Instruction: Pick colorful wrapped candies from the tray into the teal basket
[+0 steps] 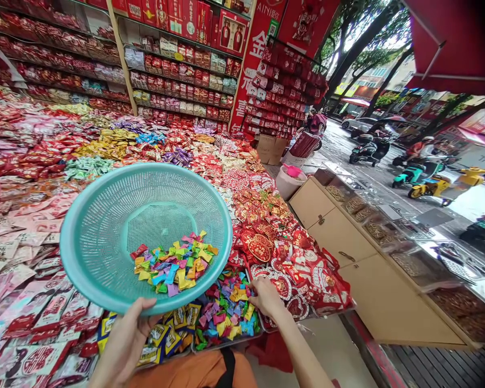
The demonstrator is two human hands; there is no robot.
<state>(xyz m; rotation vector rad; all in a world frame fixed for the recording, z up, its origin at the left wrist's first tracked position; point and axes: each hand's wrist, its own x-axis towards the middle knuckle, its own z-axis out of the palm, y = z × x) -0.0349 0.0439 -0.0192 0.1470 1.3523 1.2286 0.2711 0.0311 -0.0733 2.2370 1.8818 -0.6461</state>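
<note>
My left hand (129,339) grips the near rim of a teal plastic colander basket (77,258), its thumb over the edge and the other fingers underneath. The basket is tilted toward me. Small twist-wrapped candies (178,267) in several bright colours lie heaped in its near right part. My right hand (265,296) is at the right edge of a tray of the same kind of colourful candies (226,312), beside red heart-patterned packets (291,275). Its fingers are curled at the candies, with the fingertips partly hidden, so I cannot make out what is between them.
Yellow-and-navy wrapped sweets (165,337) lie below the basket. Pink and red packets (44,307) spread over the left of the stall. Stocked shelves (186,64) stand behind. On the right are a wooden cabinet (355,269), a white bucket (289,183) and parked scooters (448,180).
</note>
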